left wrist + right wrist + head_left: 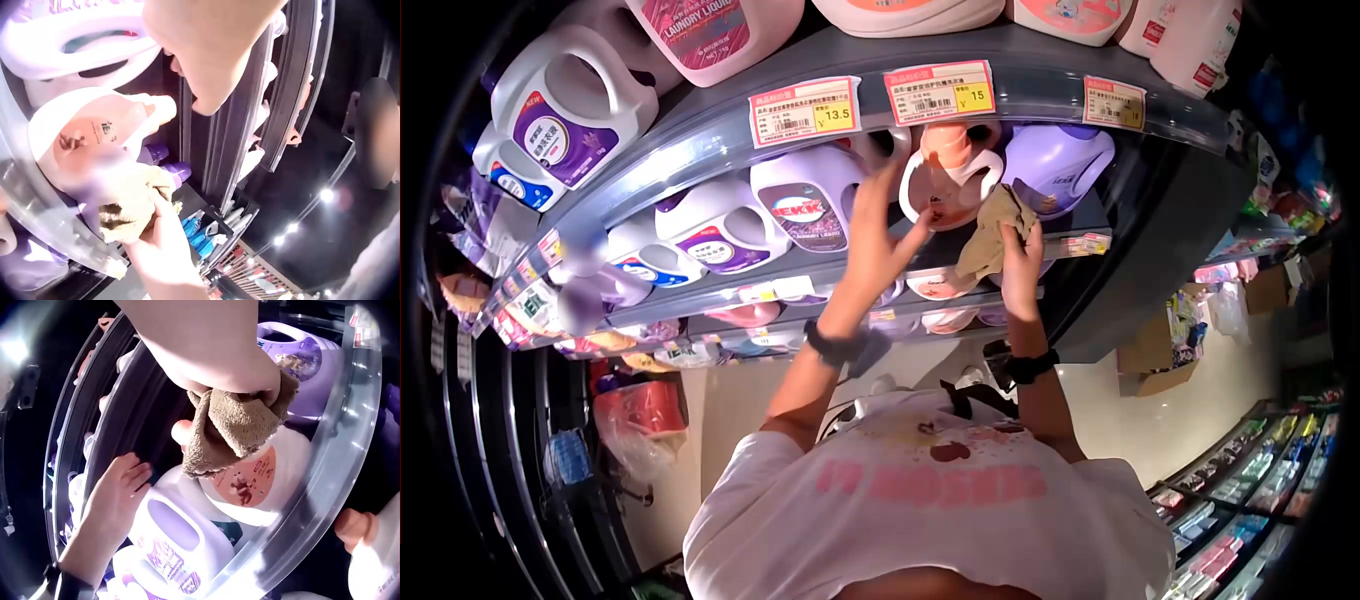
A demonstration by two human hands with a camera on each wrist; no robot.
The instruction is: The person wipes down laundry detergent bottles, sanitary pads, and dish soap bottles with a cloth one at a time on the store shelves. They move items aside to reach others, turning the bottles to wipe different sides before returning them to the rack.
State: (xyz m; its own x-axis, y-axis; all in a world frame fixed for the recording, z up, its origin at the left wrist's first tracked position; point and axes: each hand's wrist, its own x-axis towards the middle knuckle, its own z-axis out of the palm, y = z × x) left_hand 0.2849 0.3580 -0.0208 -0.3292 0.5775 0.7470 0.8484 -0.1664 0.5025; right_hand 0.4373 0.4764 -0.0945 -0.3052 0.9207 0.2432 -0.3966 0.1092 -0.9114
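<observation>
My right hand (1021, 268) grips a brown cloth (990, 235) in front of a white bottle with an orange cap (945, 180). In the right wrist view the cloth (234, 428) hangs over the upper part of that bottle (275, 481), under my right hand (212, 350). My left hand (880, 245) is raised with its fingers extended, between the purple JEKK bottle (805, 200) and the orange-capped one, and holds nothing. In the left wrist view the left hand (209, 44) is near the camera, and the right hand (162, 240) pinches the cloth (134, 219).
A purple bottle (1060, 165) stands to the right of the orange-capped one. A clear shelf edge with price tags (940, 92) runs above, holding more bottles. Lower shelves hold further bottles. A red basket (640, 410) and a cardboard box (1155, 350) are on the floor.
</observation>
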